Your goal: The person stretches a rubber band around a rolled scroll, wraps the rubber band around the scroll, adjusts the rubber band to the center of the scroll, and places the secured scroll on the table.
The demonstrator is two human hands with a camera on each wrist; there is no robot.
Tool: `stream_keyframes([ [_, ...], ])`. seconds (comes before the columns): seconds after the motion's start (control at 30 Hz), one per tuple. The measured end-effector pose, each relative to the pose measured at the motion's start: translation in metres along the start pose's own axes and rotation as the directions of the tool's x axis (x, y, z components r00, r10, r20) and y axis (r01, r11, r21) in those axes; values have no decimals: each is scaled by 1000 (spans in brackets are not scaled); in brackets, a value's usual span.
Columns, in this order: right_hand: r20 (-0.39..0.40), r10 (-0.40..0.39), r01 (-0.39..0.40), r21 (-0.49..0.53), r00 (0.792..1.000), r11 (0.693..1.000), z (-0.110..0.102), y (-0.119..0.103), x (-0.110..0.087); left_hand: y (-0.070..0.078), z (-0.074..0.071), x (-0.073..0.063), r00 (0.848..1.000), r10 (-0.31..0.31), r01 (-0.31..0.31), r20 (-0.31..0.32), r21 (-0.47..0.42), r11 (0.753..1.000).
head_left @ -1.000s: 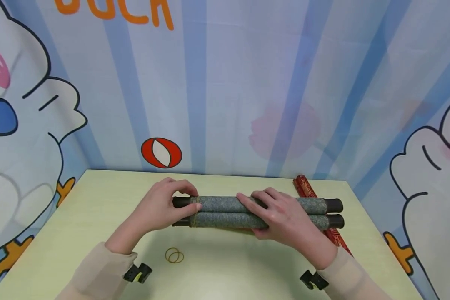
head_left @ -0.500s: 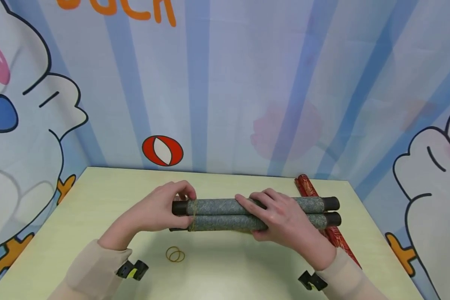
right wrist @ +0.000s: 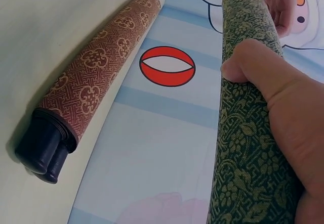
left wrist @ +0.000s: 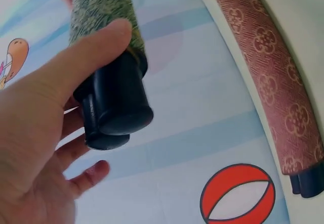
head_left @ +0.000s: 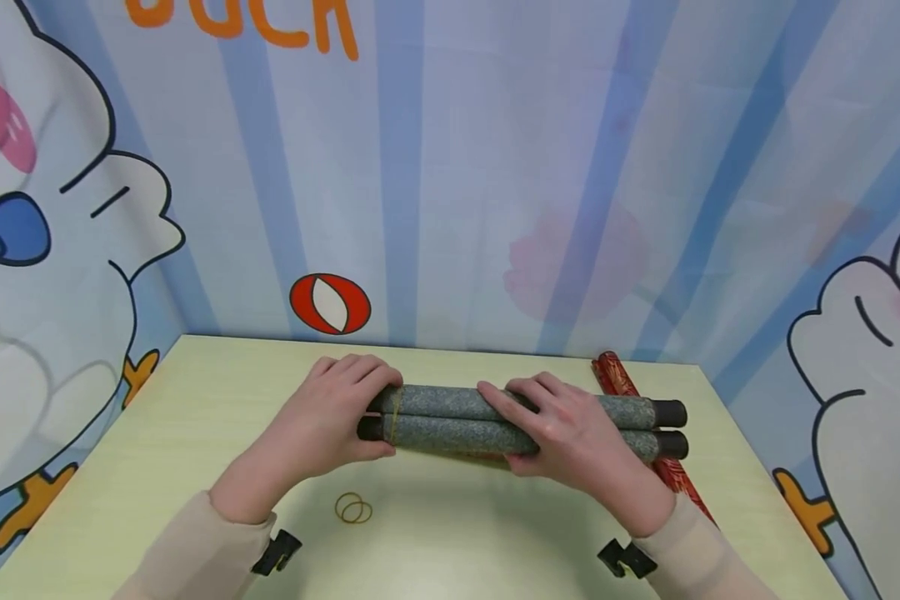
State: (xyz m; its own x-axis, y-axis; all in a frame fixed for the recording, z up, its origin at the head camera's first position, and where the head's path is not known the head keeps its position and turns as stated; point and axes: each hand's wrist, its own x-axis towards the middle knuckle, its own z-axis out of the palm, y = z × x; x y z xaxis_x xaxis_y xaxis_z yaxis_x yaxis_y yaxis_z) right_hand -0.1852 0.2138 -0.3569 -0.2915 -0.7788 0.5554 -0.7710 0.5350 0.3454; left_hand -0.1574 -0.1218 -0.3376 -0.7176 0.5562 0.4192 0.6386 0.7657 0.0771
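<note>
A green patterned scroll (head_left: pixel 442 435), rolled from both ends into two side-by-side rolls with black rod ends (left wrist: pixel 121 100), is held level over the table. A thin yellow rubber band (head_left: pixel 396 412) circles it near its left end. My left hand (head_left: pixel 326 425) grips that end, thumb on the near side and fingers over the far side; in the left wrist view the thumb presses the cloth beside the rod ends. My right hand (head_left: pixel 570 433) holds the scroll right of its middle, thumb along the green cloth (right wrist: pixel 248 148) in the right wrist view.
Two loose rubber bands (head_left: pixel 353 507) overlap on the pale table (head_left: pixel 450 550) in front. A red patterned scroll (head_left: pixel 615 375) lies slanted at the right, partly behind the right arm. A brown patterned scroll (right wrist: pixel 93 62) lies beyond the green one, mostly hidden in the head view.
My left thumb and fingers, which pinched around the rubber band at the left end, have shifted to a fuller grip around that end. The right hand keeps its hold.
</note>
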Motion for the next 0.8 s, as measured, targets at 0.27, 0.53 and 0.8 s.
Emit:
stream_keyframes([
  [0.27, 2, 23, -23, 1, 1000, 1000, -5, 4, -2, -2, 7, 5, 977, 185, -162, -105, 195, 967],
  [0.53, -18, 66, -65, 58, 998, 996, -6, 4, 2, -2, 5, 17, 944, 265, -222, -195, 219, 950],
  [0.8, 0, 95, -95, 62, 996, 994, -2, 6, 2, -5, 12, 26, 940, 279, -224, -195, 262, 939],
])
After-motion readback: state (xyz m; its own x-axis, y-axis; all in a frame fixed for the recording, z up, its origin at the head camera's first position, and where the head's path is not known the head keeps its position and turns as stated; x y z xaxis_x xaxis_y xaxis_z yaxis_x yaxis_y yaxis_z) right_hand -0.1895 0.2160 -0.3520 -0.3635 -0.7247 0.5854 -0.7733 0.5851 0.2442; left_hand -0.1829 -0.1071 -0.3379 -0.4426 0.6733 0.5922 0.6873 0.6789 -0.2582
